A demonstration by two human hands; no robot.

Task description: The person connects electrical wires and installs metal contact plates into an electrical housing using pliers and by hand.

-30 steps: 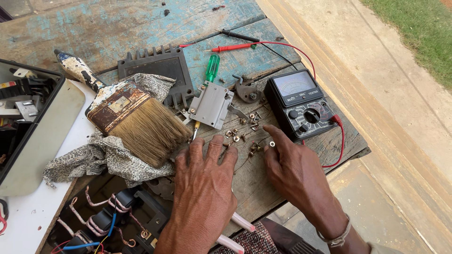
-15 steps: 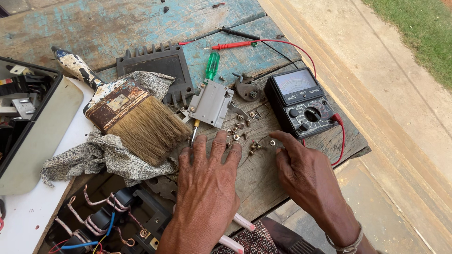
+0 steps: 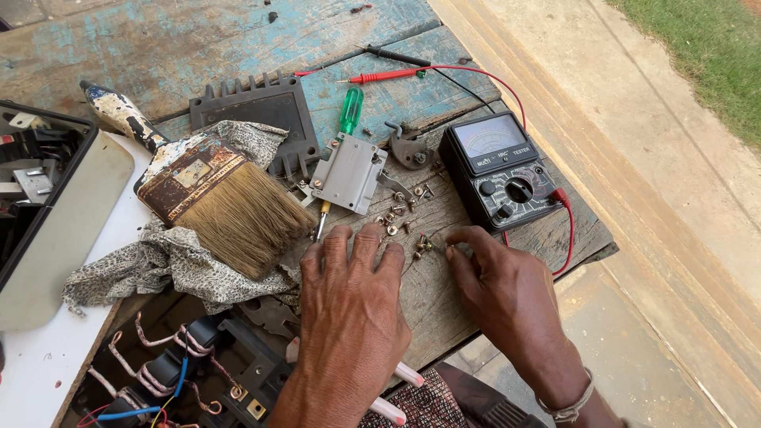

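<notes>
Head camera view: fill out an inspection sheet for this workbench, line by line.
Surface: worn wooden table with flaking blue paint, cracked boards.
Job's things: small screws scattered on the wood beside the fingertips.
Clutter: wide paintbrush lying on a patterned rag; grey metal plate over a green-handled screwdriver; black finned heat sink; analogue multimeter.
Hands: left hand flat on the wood, palm down; right hand with fingertips at the screws; whether it pinches one cannot be told.
Cables: red and black probe leads run to the multimeter; copper-wound coils below the table edge.
Surroundings: concrete paving, grass beyond.
</notes>
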